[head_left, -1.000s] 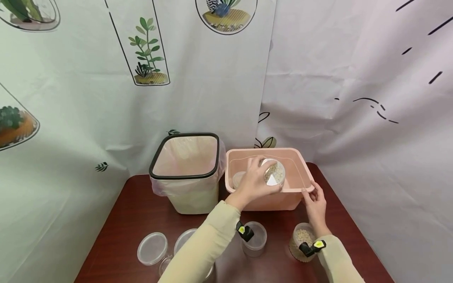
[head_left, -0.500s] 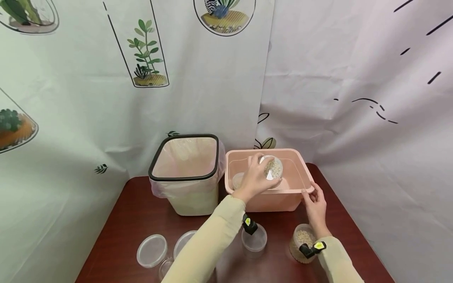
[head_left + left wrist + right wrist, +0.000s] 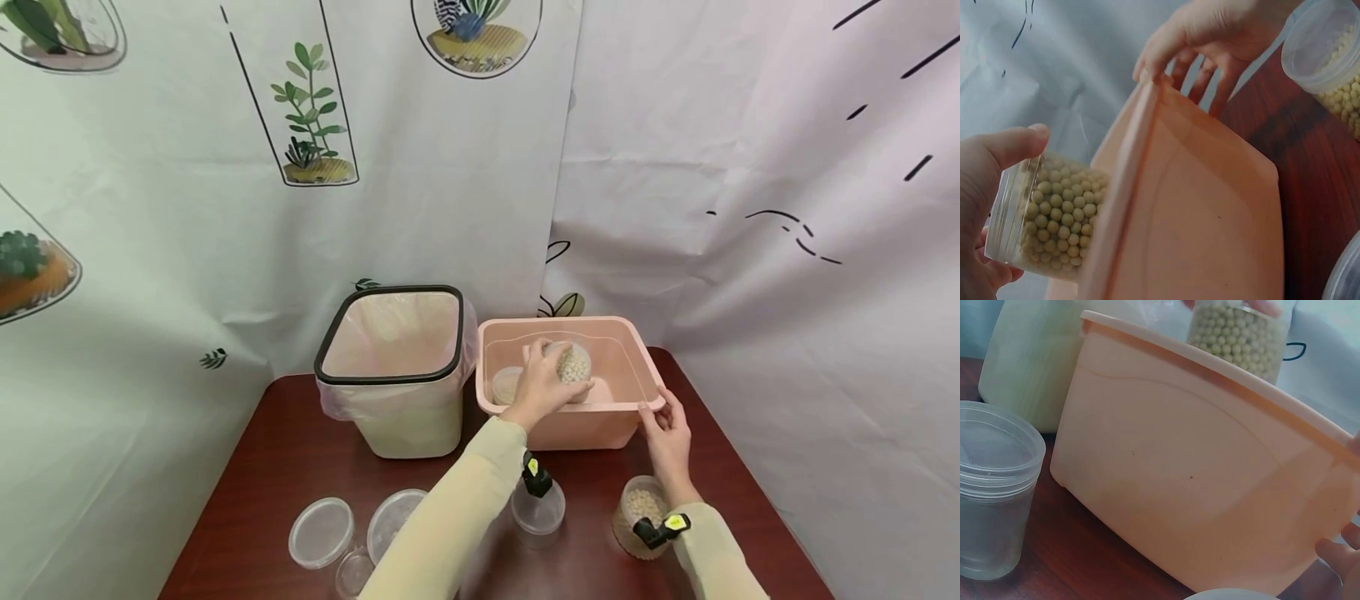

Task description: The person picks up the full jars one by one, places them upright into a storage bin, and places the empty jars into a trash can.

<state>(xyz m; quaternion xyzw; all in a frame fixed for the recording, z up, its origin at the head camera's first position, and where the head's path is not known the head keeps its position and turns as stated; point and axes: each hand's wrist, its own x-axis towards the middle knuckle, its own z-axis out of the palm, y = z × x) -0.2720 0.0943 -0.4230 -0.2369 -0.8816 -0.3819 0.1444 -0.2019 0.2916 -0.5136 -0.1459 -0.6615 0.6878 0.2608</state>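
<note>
My left hand (image 3: 542, 387) grips a clear plastic jar (image 3: 574, 365) of small round pale beads around its lidded end. The jar is partly inside the pink bin (image 3: 581, 429); in the left wrist view, the bin's near wall hides the jar's lower end. My right hand (image 3: 670, 437) holds the bin's front right corner, its thumb and fingers at the rim. Another clear-lidded jar (image 3: 506, 384) sits in the bin's left part. On the table below my right hand stands a jar of beads (image 3: 640, 518), partly covered by the wrist camera.
A waste bin (image 3: 412, 429) with a black rim and a plastic liner stands left of the pink bin. A clear container (image 3: 538, 515) stands mid-table. Clear round lids or containers (image 3: 321, 533) lie at front left, partly behind my left sleeve. A printed cloth (image 3: 450, 208) hangs behind.
My left hand has lowered the jar of beads into the pink bin, shifting slightly left, and the jar has tipped a little. My right hand has stayed at the bin's corner.
</note>
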